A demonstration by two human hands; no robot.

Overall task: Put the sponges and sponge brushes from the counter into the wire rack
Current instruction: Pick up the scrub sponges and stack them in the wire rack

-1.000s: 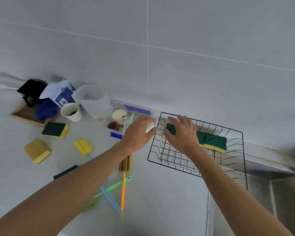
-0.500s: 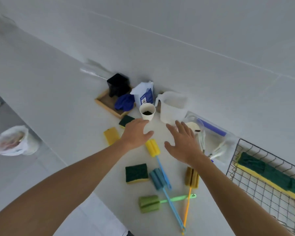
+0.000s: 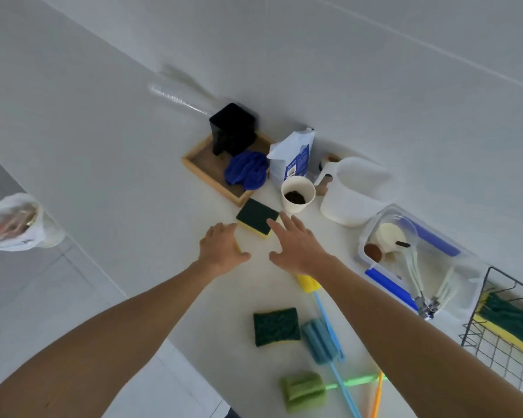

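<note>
Green-topped sponge (image 3: pixel 257 222) at 12 o'clock from both hands, just short of the cup (image 3: pixel 298 194) and tray (image 3: pixel 200 168). Right hand (image 3: pixel 296 245) spread flat, fingers open, tips touching or just over that sponge's near edge, gripping nothing. Left hand (image 3: pixel 221 250) palm down at 9 o'clock from the right, fingers curled over a sliver of yellow, probably a second sponge beneath; whether actually gripped, cannot tell.

Likely trouble: a reach carried too far toward 12 o'clock nudging the cup, which holds something dark, and tipping it onto the counter (image 3: pixel 133 176). Soft foam pinched only at one corner bending and slipping free on the way to the rack (image 3: pixel 495 342) at 4 o'clock. Right forearm sweeping low across the yellow brush (image 3: pixel 307 283) beneath it, dragging it along. Long crossed handles at 6 o'clock snagging one another if one is lifted carelessly.

Count on the counter: two sponges plainly seen, the far one and another (image 3: pixel 276 326) at 6 o'clock, plus the suspected one under the left hand. Four brushes: yellow, blue (image 3: pixel 322 342), green (image 3: pixel 304 390), and an orange handle (image 3: pixel 376 399) with its head hidden. Sponges already inside the rack, along its far side; number unclear.
</note>
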